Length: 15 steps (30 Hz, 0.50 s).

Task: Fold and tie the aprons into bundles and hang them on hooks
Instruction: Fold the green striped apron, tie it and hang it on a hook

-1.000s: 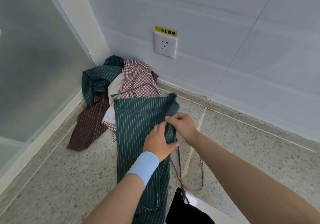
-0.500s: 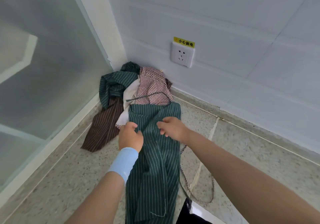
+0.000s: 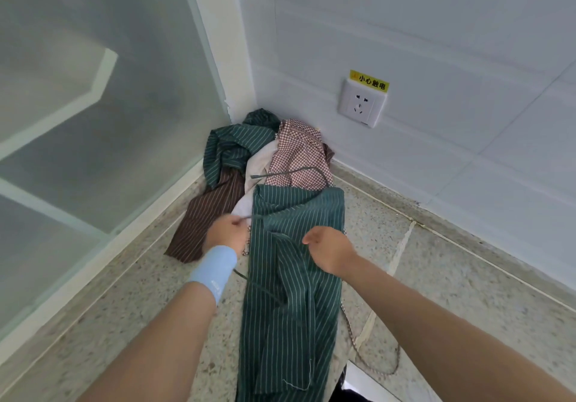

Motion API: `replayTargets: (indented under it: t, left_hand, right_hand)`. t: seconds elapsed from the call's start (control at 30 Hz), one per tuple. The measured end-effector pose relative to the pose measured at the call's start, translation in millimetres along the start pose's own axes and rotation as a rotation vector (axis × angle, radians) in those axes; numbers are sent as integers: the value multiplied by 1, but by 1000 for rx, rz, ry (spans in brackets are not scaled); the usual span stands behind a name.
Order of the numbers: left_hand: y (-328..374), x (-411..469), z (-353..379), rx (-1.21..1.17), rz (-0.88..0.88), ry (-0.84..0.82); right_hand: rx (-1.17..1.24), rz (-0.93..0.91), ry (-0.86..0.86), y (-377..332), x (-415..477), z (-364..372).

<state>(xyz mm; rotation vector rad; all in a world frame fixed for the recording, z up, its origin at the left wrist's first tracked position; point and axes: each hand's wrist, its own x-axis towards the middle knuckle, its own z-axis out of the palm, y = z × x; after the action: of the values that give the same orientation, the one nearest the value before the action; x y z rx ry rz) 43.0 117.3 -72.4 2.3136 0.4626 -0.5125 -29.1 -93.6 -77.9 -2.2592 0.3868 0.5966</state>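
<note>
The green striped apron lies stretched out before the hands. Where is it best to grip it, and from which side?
Probably grip the green striped apron at its far edge, one corner per hand, from above. It is already a long narrow strip, and that edge lies straight and uncovered, so it could be folded back toward the person.

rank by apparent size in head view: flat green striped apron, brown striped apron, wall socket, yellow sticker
1. flat green striped apron
2. brown striped apron
3. wall socket
4. yellow sticker
</note>
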Motion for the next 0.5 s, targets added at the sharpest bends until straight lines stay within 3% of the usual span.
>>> replayTargets:
  t: [0.07, 0.17, 0.3, 0.43, 0.5]
  left_hand:
    - [-3, 14, -17, 319, 145, 279]
    - [-2, 7, -14, 468, 375, 313]
    - [-8, -48, 36, 440, 758, 113]
    - [-28, -92, 85, 486, 823, -324]
    - [-45, -99, 96, 681, 867, -375]
  right_hand:
    - [-14, 18, -73, 6, 1, 4]
    - [9, 45, -73, 16, -1, 14]
    - [-28, -4, 4, 27, -16, 31]
    - [-121, -42, 215, 43, -36, 53]
    - [-84, 19, 252, 50, -48, 60]
